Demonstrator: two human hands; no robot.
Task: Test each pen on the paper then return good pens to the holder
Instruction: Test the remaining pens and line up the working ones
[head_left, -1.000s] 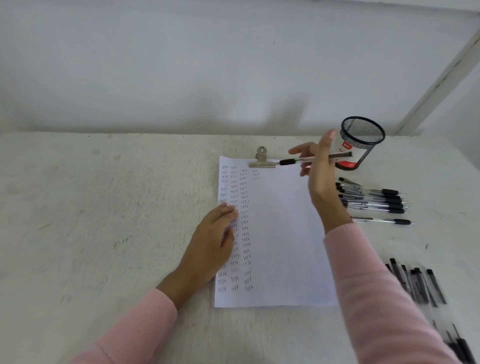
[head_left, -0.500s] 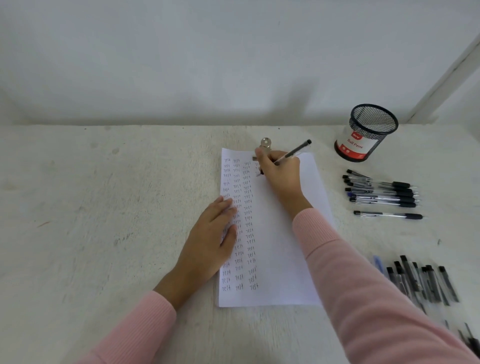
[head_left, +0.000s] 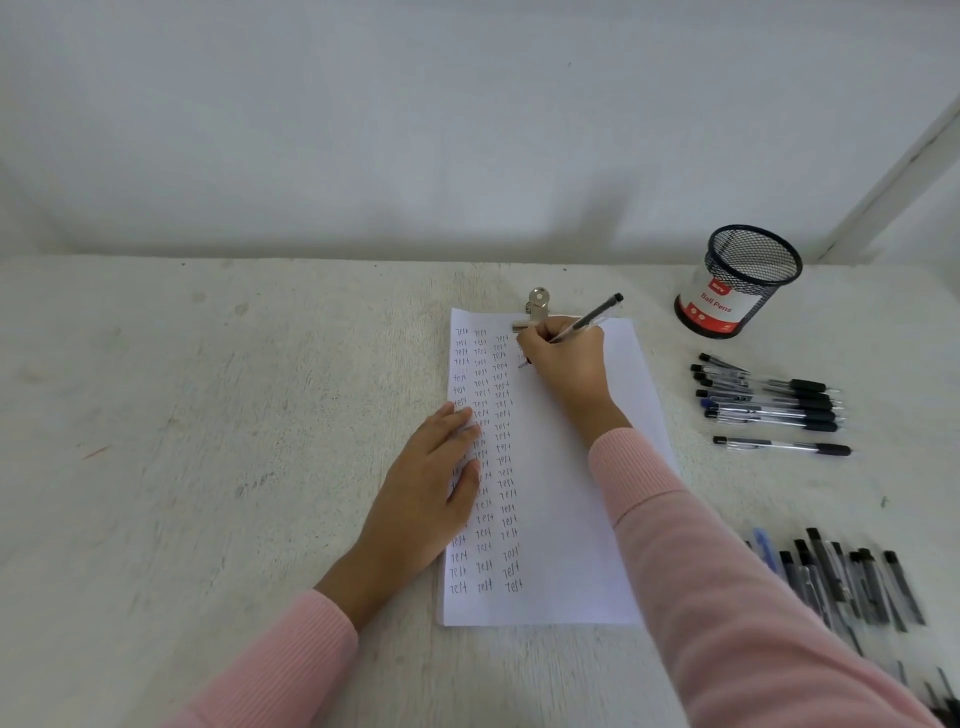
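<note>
A white sheet of paper (head_left: 566, 499) lies on the table, with columns of the handwritten word "test" down its left part. My right hand (head_left: 569, 364) grips a clear pen with a black cap (head_left: 592, 316), its tip down on the paper near the top, under the metal clip (head_left: 537, 307). My left hand (head_left: 426, 493) lies flat on the paper's left edge, fingers spread. The black mesh pen holder (head_left: 740, 280) with a red and white label stands at the far right; no pens show above its rim.
Several pens (head_left: 769, 400) lie in a row right of the paper, one single pen (head_left: 782, 446) just below them. Another heap of black-capped pens (head_left: 852, 582) lies at the near right. The wall runs behind the table.
My right hand came down from the air near the holder to the top of the paper and set the pen tip on it. The left hand stayed in place.
</note>
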